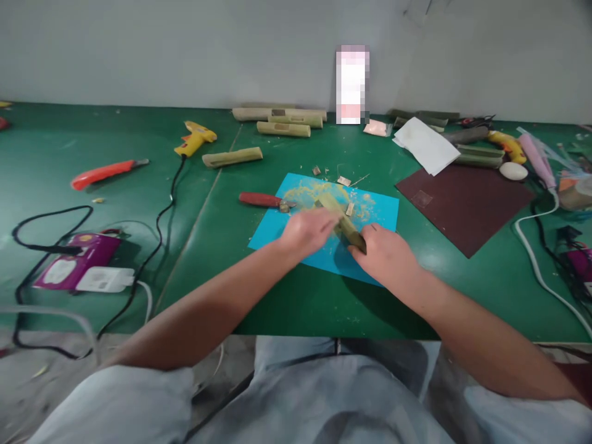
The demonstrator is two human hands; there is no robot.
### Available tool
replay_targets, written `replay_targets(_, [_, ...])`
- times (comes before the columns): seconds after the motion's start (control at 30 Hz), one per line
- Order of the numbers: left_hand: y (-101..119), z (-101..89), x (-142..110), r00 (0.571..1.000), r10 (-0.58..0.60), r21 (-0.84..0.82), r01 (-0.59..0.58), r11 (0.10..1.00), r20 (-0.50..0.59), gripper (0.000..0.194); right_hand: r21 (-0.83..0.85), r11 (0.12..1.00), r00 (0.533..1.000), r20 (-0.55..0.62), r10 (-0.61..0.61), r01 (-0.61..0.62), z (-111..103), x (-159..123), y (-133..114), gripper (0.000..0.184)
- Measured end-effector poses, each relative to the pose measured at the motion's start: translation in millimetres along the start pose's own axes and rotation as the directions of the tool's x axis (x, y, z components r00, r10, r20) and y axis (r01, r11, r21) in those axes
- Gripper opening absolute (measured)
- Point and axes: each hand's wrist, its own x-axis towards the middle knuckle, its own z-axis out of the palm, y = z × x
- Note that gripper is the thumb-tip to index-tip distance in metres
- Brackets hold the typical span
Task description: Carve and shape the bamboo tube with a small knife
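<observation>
A split length of bamboo [333, 206] slants over a blue sheet [319, 256] strewn with pale shavings. My right hand [388, 248] is wrapped round its near end. My left hand [311, 229], slightly blurred, is closed against the bamboo's left side; whatever its fingers pinch is hidden. Left of the bamboo, a red-handled knife [259, 199] lies with its blade over the sheet, a small chip [284, 206] beside it. Another small bamboo chip [350, 209] rests just right of the bamboo, and one more [343, 180] lies at the sheet's upper edge.
Several bamboo pieces [283, 129] lie by the wall, one [232, 157] nearer. Leftward are a yellow glue gun [195, 139], an orange-handled tool [104, 174] and a purple power strip [78, 262] with cords. On the right are brown sandpaper [465, 209], white paper [426, 146] and a white cable [531, 246].
</observation>
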Motion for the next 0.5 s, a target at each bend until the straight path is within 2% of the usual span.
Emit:
replay_targets(0.07, [-1.8, -0.9, 1.0, 0.997, -0.046, 0.028, 0.047, 0.998, -0.061, 0.034, -0.001, 1.0, 1.0, -0.002, 0.006, -0.006, -0.3, 0.0, 0.1, 0.026])
replay_targets(0.13, [-2.8, -0.8, 1.3, 0.998, 0.069, -0.013, -0.069, 0.998, 0.006, 0.033, -0.007, 1.0, 1.0, 0.009, 0.0, 0.0, -0.8, -0.1, -0.1, 0.025])
replay_targets(0.2, [-3.5, -0.2, 1.7, 0.991, 0.129, -0.044, -0.128, 0.991, 0.029, 0.033, -0.006, 1.0, 1.0, 0.02, -0.005, 0.005, -1.4, -0.2, -0.7, 0.025])
replay_targets(0.27, [-3.5, 0.2, 2.2, 0.998, 0.051, -0.009, -0.051, 0.999, -0.048, 0.032, 0.0, 1.0, 1.0, 0.018, 0.001, -0.001, -1.5, -0.2, -1.2, 0.024])
replay_targets(0.33, [-1.6, 0.5, 2.0, 0.996, 0.026, 0.019, -0.024, 1.0, -0.08, 0.031, 0.0, 1.0, 1.0, 0.008, 0.004, -0.004, -1.0, 0.0, -1.3, 0.024])
replay_targets(0.43, [3.3, 1.1, 0.3, 0.983, 0.175, -0.022, -0.174, 0.984, 0.059, 0.034, -0.006, 1.0, 1.0, 0.007, -0.01, 0.01, -0.4, 0.1, -1.0, 0.024])
replay_targets(0.5, [4.8, 1.4, -0.2, 0.996, 0.088, 0.0, -0.088, 0.996, 0.025, 0.033, -0.004, 1.0, 1.0, 0.007, -0.009, 0.009, -1.0, 0.1, -1.1, 0.025])
